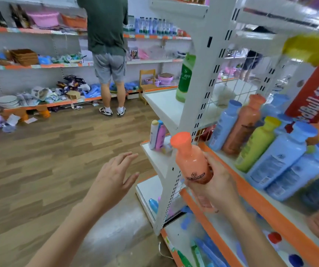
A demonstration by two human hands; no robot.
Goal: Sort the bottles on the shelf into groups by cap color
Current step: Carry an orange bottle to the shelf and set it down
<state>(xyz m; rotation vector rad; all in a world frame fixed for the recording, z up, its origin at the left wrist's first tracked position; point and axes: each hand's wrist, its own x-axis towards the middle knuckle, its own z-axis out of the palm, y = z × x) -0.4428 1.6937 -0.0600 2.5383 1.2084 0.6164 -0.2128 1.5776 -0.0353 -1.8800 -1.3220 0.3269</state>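
My right hand (215, 182) grips an orange bottle with an orange cap (190, 157), held up in front of the white shelf upright. My left hand (114, 178) hovers open over the floor to the left, fingers spread, holding nothing. On the shelf (255, 191) to the right stand several bottles: a blue-capped blue bottle (226, 124), an orange one with an orange cap (245, 122), a green bottle with a yellow cap (259, 143) and larger blue bottles with blue caps (282, 158). The rightmost bottles are blurred.
A white perforated upright (197, 105) stands between me and the end shelves, which carry a green bottle (185, 78) and small tubes (157, 134). A person in a green shirt (108, 54) stands at the far wall shelving. A red box (312, 97) sits behind the bottles.
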